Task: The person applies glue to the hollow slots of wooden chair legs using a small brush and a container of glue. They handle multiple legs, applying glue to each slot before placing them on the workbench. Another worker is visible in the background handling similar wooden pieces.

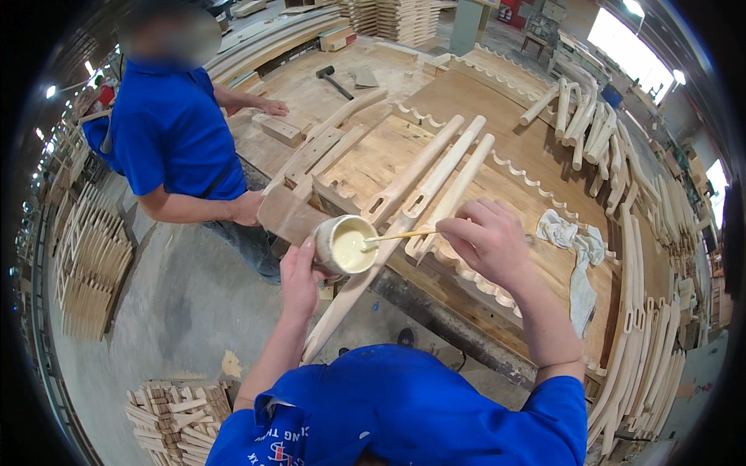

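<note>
My left hand (298, 276) is wrapped round a pale cup (323, 242), tilted so its cream-coloured liquid (351, 250) shows. Between the fingertips of my right hand (489, 237) is a thin wooden stick (412, 233), its far end in the cup at the liquid. Whether that end has bristles I cannot tell. Beyond my hands, three pale wooden bars (412, 167) lie side by side on the workbench (435, 140); slots show in the near ends of at least two. Another wooden bar (342, 303) slants down past the cup toward my left forearm.
A co-worker in a blue shirt (175, 124) stands at the far left, hands by the bench and some wooden blocks (281, 130). A hammer (334, 81) lies farther back. Scalloped strips (536, 185), a white cloth (579, 241) and piled wooden bars (587, 128) occupy the right.
</note>
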Demonstrator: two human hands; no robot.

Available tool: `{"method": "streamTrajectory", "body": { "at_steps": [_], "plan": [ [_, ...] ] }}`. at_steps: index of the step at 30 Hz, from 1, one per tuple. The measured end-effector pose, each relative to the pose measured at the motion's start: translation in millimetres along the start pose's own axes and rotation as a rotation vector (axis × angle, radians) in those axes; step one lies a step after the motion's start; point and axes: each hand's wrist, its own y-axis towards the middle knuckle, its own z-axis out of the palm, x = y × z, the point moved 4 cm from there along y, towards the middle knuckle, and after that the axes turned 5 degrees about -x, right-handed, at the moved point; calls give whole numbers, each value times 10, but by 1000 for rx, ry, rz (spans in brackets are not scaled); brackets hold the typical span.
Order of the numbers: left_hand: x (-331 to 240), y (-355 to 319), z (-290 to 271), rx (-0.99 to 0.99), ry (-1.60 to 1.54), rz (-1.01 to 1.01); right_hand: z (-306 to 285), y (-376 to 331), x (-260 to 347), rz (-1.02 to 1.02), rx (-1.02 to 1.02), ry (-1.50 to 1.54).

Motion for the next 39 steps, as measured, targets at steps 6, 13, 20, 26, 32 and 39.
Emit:
{"method": "streamTrajectory", "body": {
  "at_steps": [6, 13, 20, 26, 32, 39],
  "plan": [
    [92, 53, -97, 29, 174, 91, 71, 382, 328, -170, 274, -149],
    [-218, -73, 63, 36, -125, 27, 326, 116, 58, 420, 369, 561],
    [-48, 23, -200, 25, 127, 97, 189, 271, 409, -33, 160, 22],
    [-89, -25, -128, 39, -44, 25, 382, 153, 292, 371, 362, 501],
    [-37, -18, -98, 69, -201, -109, 263, 95, 205, 320, 86, 443],
    [-33, -1, 46, 137, -221, -143, 322, 35, 140, 458, 412, 440]
  ]
}}
